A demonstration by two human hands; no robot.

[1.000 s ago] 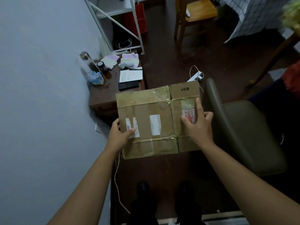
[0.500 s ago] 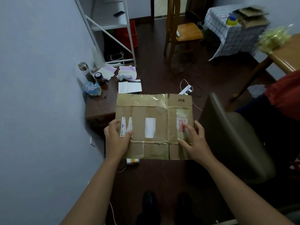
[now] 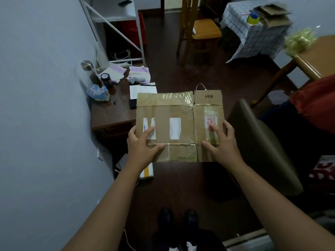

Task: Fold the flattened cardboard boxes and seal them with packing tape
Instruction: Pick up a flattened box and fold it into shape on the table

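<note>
A flattened cardboard box (image 3: 181, 109), brown with old clear tape and white labels, is held in the air in front of me, its broad face towards me. My left hand (image 3: 143, 147) grips its lower left edge, thumb and forefinger on the face and the other fingers round the edge. My right hand (image 3: 221, 144) lies on the lower right part with its fingers spread straight across the face. More flattened cardboard (image 3: 272, 13) lies on a small table with a checked cloth (image 3: 253, 38) at the far right.
A low dark wooden table (image 3: 112, 115) with a bottle, jars and papers stands at the left wall. An olive chair (image 3: 259, 142) is close on the right, a wooden chair (image 3: 201, 29) behind. A white and yellow packet (image 3: 147, 172) lies on the floor.
The box has come level and a little closer. My right hand slid from the right edge onto the box's face, and my left forefinger now lies across the face too.
</note>
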